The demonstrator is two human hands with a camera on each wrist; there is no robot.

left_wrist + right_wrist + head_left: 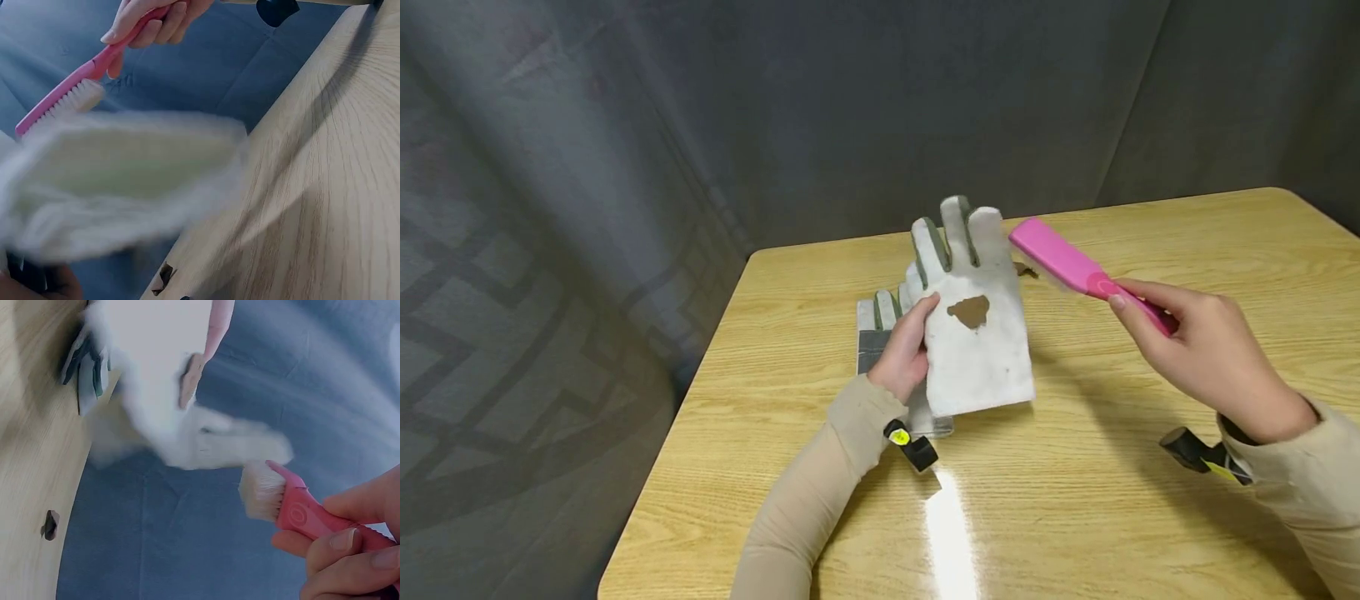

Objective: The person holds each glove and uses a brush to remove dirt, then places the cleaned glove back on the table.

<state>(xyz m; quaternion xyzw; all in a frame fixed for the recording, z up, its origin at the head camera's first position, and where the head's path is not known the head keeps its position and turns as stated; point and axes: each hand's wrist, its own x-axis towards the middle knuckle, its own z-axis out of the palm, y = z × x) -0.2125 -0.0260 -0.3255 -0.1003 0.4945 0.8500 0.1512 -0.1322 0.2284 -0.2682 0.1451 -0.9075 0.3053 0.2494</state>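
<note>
Raised over the table is a white work glove (981,367) with green between its fingers, its fingers pointing up and away. My left hand (906,350) grips it by its left edge, thumb on the near face. A brown patch (970,312) marks the middle of that face. My right hand (1225,354) holds a pink brush (1060,257) by the handle. White bristles (261,490) show in the right wrist view, right at the glove's fingertips there. A second glove (872,343), white, green and grey, lies on the table behind my left hand, partly covered.
A wooden table (775,417) extends under both hands. On it, beyond the raised glove, lies a small dark brown piece (51,525). Grey cloth (850,108) hangs behind the table and along its left side.
</note>
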